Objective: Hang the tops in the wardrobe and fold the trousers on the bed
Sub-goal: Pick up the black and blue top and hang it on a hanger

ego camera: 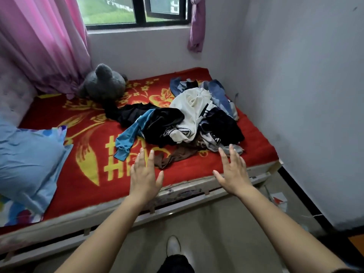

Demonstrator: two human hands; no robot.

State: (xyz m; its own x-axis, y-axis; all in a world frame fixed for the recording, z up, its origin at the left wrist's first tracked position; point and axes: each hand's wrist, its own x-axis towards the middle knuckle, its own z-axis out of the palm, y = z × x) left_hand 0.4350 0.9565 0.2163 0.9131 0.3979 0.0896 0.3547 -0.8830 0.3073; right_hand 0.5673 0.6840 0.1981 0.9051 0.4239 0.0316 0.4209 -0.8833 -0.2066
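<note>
A blue pillow (29, 164) is lying at the near left of the bed (88, 174), and a grey plush toy (104, 83) is sitting at its far left. The left hand (144, 174) is hovering over the near edge, fingers straight and spread, holding nothing. The pile of clothes (189, 119) is lying on the bed's right half, just beyond both hands; its far blue pieces are perhaps jeans. The right hand (233, 170) is hovering flat and empty too, its fingertips near the pile.
</note>
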